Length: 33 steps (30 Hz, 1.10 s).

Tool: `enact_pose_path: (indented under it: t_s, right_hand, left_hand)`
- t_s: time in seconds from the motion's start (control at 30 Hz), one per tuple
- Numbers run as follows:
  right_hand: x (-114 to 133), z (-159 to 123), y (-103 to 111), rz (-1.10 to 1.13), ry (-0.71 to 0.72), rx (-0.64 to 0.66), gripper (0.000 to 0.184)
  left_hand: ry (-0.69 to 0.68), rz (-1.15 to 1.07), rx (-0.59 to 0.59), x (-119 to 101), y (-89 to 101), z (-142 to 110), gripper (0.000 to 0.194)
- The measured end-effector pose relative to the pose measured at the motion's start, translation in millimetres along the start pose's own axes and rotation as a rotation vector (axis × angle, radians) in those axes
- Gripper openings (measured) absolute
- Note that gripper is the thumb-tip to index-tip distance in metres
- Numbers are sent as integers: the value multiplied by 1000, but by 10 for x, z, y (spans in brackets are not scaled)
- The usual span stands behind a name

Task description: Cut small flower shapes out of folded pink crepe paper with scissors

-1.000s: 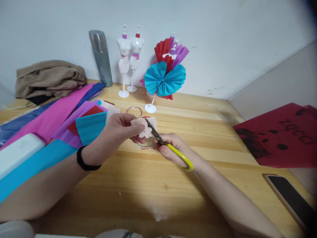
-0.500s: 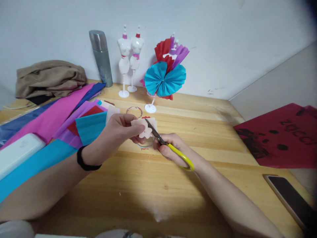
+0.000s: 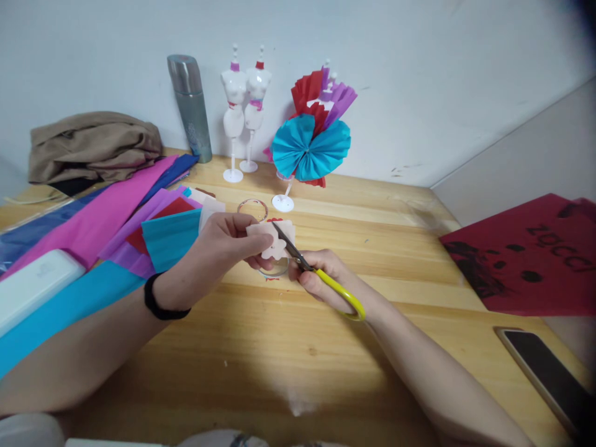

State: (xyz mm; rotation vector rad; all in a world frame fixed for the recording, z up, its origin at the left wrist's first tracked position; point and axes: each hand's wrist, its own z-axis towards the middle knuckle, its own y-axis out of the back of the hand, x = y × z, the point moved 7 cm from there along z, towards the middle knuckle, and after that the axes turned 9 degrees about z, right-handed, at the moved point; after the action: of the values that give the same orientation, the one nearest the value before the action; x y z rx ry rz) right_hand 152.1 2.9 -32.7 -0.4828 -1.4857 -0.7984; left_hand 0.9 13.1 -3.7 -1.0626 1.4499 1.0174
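My left hand [image 3: 233, 242] pinches a small pale pink piece of paper [image 3: 274, 248] between thumb and fingers; part of its edge has a scalloped, flower-like outline. My right hand [image 3: 321, 273] is closed round yellow-handled scissors [image 3: 335, 290]. Their dark blades lie against the paper's right side, pointing up and left. How far the blades are apart is hard to make out. Beneath the hands, partly hidden, lie a ring-shaped roll [image 3: 274, 270] and bits of red paper. Another clear ring, like a tape roll [image 3: 252, 210], rests just behind my left hand.
At the back stand two white mannequins [image 3: 233, 118] and others dressed in a blue pleated paper fan [image 3: 311, 149]. A flask [image 3: 190, 112], a brown cloth [image 3: 93, 146] and coloured paper sheets [image 3: 172, 230] occupy the left. A red bag [image 3: 526, 261] and a phone [image 3: 544, 372] are at right.
Hardly anything differs. Both hands keep their places, with the scissor blades still against the pink paper; the view shifts very slightly.
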Motion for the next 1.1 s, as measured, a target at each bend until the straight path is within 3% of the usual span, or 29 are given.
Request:
enact_pose_path:
  t_s: [1.1]
  right_hand:
    - [54,11,-28,29,39,-1,48]
  left_hand:
    - [-8,-25,-27,-30,9,-13,14]
